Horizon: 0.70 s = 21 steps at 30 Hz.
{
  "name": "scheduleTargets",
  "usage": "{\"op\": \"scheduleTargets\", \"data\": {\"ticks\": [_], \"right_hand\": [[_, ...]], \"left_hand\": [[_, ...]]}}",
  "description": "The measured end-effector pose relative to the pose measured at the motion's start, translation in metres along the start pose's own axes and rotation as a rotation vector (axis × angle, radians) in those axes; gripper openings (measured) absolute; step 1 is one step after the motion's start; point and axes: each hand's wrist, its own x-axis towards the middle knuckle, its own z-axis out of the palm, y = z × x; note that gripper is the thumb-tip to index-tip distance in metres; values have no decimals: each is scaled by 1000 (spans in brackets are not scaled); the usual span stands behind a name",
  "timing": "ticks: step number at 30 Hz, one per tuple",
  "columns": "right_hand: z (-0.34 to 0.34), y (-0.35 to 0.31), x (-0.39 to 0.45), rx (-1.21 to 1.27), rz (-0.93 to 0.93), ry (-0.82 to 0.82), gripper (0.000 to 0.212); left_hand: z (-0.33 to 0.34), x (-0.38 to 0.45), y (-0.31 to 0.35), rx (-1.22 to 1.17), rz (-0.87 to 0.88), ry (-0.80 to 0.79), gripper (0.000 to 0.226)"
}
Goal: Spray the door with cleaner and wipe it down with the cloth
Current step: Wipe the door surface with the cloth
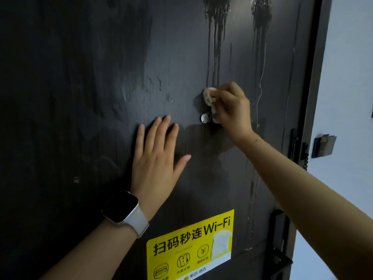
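the dark matte black door point(101, 77) fills nearly the whole view, its surface smeared with damp wipe marks across the left and middle and streaked with wet drips of cleaner point(217, 27) running down from two patches near the top edge, toward the right side. the right hand point(232, 110) is curled around a small crumpled off-white cloth point(210, 96), pinching it in the fingers and pressing it against the door just below the ends of the drips. the cloth bunches out to the left of the knuckles and trails down beside a small round silver peephole point(205, 117), which sits just left of the heel of that hand. a thin chain bracelet point(257, 140) circles the right wrist.

the left hand point(157, 156) lies flat and wide on the door, fingers straight and spread, thumb angled out to the right, holding nothing; it rests left of and below the peephole. a white smartwatch with a dark square face point(121, 207) sits on the left wrist.

toward the bottom edge of the door a yellow rectangular wi-fi sticker with black characters and icons point(189, 245) is stuck on at a slight tilt. along the right edge of the door are a black latch fitting point(293, 144) and, lower down, a black handle point(279, 239). beyond the grey door frame point(316, 77), a dark wall-mounted card holder point(323, 146) hangs on the pale wall point(351, 77).
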Motion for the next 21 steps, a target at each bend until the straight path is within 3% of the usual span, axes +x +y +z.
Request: {"op": "scheduleTargets", "data": {"ticks": [4,11,15,17,21], "right_hand": [[-1,6,18,62,300,166,13],[9,-20,16,80,-62,-61,12],[-3,16,49,22,270,144,10],[1,16,59,-7,334,186,13],[18,-29,32,-39,-95,-3,14]], "left_hand": [[-13,57,-9,-34,76,130,66],[-25,144,-40,22,92,224,51],[-14,146,-43,152,100,214,51],[-12,146,-42,164,110,235,51],[-7,147,-43,192,116,254,51]]}}
